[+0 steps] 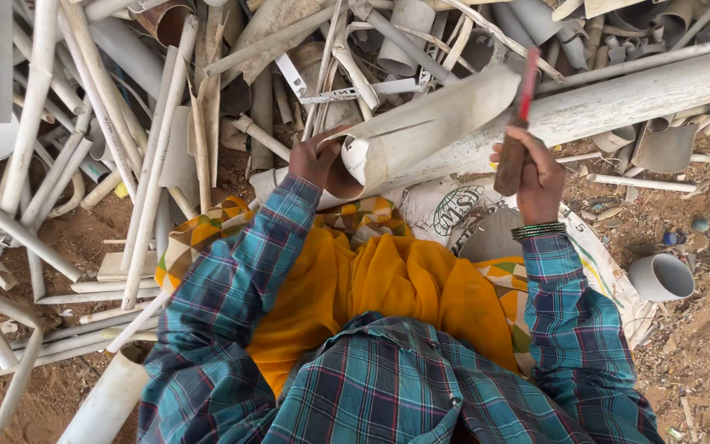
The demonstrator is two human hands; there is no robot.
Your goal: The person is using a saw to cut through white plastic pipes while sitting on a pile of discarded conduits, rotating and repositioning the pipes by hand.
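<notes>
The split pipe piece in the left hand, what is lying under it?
Under the split pipe piece, gripped by the left hand, lies a long white pipe on a printed white sack. The stretch directly beneath is covered from view.

Ground: bare brown dirt (700, 362) | on it — white pipe scraps (59, 164) — printed sack (445, 210)

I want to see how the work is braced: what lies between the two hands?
In the head view, a thick whitish pipe runs between the left hand, which grips a split curled pipe piece, and the right hand.
</notes>
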